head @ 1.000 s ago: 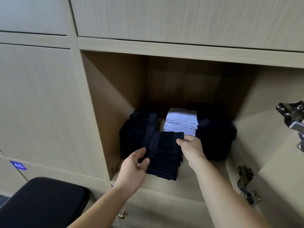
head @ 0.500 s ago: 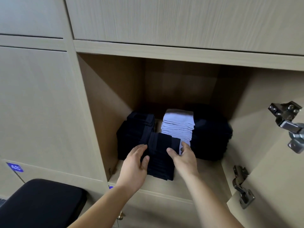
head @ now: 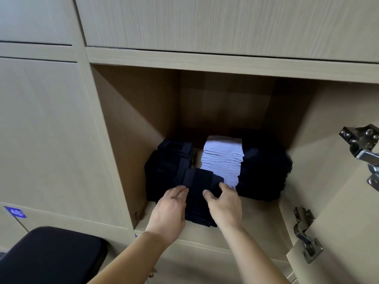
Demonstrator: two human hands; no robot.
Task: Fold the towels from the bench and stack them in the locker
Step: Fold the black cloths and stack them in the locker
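Note:
A front stack of folded dark navy towels (head: 200, 193) stands on the locker shelf (head: 258, 220), near its front edge. My left hand (head: 170, 212) lies with straight fingers against the stack's left side. My right hand (head: 224, 206) cups the stack's right edge, thumb on the near face and fingers curled over the far side. Behind it stand a dark navy stack (head: 166, 165) at the left, a white towel stack (head: 222, 158) in the middle and a dark pile (head: 264, 167) at the right.
The locker door (head: 348, 232) hangs open at the right, with metal hinges (head: 305, 236) sticking out beside my right arm. A black padded bench (head: 51, 257) sits at the lower left. Shut locker doors surround the opening; one carries a blue number label (head: 15, 212).
My right hand slid from pinching the top towel's far corner down to the stack's right edge. My left hand closed in onto the left side. The front stack now looks narrower and squarer.

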